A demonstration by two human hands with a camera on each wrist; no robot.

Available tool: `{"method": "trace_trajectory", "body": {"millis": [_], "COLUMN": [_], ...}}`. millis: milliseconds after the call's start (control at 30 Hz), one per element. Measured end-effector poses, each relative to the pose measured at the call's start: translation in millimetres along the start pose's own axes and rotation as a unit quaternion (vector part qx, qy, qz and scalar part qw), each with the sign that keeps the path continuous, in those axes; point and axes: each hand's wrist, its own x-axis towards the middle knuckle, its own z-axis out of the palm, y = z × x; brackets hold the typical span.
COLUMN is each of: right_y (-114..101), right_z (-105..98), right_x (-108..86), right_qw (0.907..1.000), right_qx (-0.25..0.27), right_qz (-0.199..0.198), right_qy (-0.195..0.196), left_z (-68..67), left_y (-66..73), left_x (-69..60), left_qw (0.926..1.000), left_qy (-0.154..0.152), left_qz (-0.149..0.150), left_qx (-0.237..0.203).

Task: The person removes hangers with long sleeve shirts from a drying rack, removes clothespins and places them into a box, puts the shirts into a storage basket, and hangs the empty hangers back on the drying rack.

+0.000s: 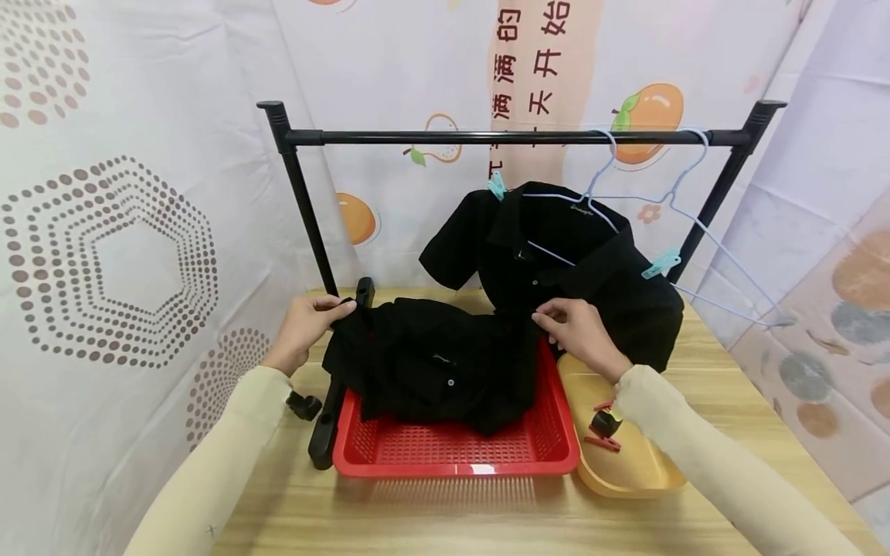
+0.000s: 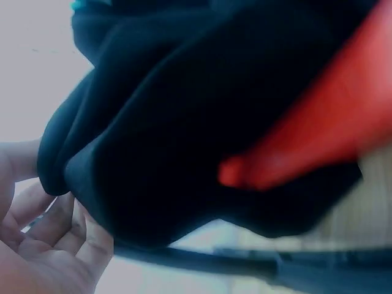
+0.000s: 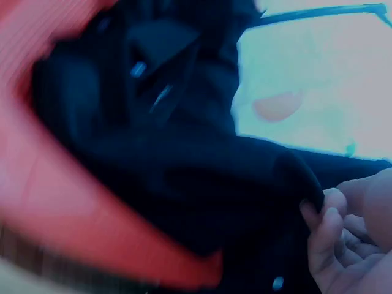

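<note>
A crumpled black shirt [image 1: 445,363] with a light button lies over the back of a red plastic basket [image 1: 455,467]. At its left end my left hand [image 1: 306,328] pinches the cloth between thumb and fingers; the left wrist view shows this hand [image 2: 55,233] below a fold of the shirt [image 2: 159,135]. My right hand [image 1: 577,328] pinches the shirt's other end, and in the right wrist view its fingertips [image 3: 331,205] grip a corner of the fabric. The cloth is spread between both hands, its folds hiding the basket's rear.
Behind, a second black shirt [image 1: 507,239] hangs on a blue hanger with teal clips [image 1: 497,186] from a black rail [image 1: 431,138]. Another blue hanger [image 1: 723,251] hangs at right. A yellow tray [image 1: 626,471] with red clips [image 1: 602,443] stands beside the basket.
</note>
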Motion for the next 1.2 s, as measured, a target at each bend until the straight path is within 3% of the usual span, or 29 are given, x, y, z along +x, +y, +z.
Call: {"method": "trace_trajectory", "body": {"millis": [100,200,300,400,467,500,567,633,700,800,900,1033,1200], "right_y": [-14.1,-26.1,-32.8,-33.0,-29.1,-26.4,-19.7,-12.7,-6.9,-2.4,-2.3,-3.6,-5.1], "right_z": [0.4,2.8,6.9,13.7,20.0,23.3,29.4,33.8,35.6,34.7,32.5,31.6,34.4], "right_x": [-3.6,-10.6,-18.3,-26.9,-32.3,-34.5,-37.9,-39.1,-38.6,-34.0,-23.8,-5.5,16.3], "right_qw": [0.9988,0.9962,0.9938,0.9888,0.9816,0.9776,0.9699,0.965,0.9648,0.9717,0.9824,0.9913,0.9903], "right_qx": [0.047,0.083,0.087,0.056,0.034,0.024,0.015,0.015,0.013,0.008,-0.004,-0.005,-0.015], "right_qz": [0.011,0.006,-0.027,-0.071,-0.093,-0.098,-0.095,-0.086,-0.074,-0.054,-0.034,0.009,0.066], "right_qy": [-0.007,-0.028,-0.063,-0.119,-0.164,-0.185,-0.224,-0.247,-0.252,-0.23,-0.184,-0.132,-0.121], "left_z": [4.5,9.1,12.8,15.8,16.2,16.1,14.8,13.7,13.0,11.4,9.4,9.7,17.3], "left_y": [12.3,19.0,19.2,15.1,11.2,9.4,5.6,2.1,-0.5,-4.7,-10.1,-18.8,-24.4], "left_x": [-7.7,-17.7,-25.9,-31.5,-33.4,-33.9,-33.4,-31.0,-27.2,-19.7,-10.8,3.7,22.3], "left_qw": [0.9993,0.9929,0.9746,0.9474,0.9294,0.9228,0.9186,0.9258,0.94,0.9604,0.9726,0.9768,0.9653], "left_qy": [-0.035,-0.099,-0.182,-0.272,-0.327,-0.345,-0.36,-0.346,-0.308,-0.236,-0.173,-0.138,-0.146], "left_qz": [0.007,0.035,0.071,0.09,0.086,0.084,0.076,0.071,0.066,0.06,0.054,0.05,0.072], "left_qx": [0.006,0.055,0.11,0.142,0.148,0.149,0.144,0.136,0.131,0.136,0.146,0.157,0.204]}}
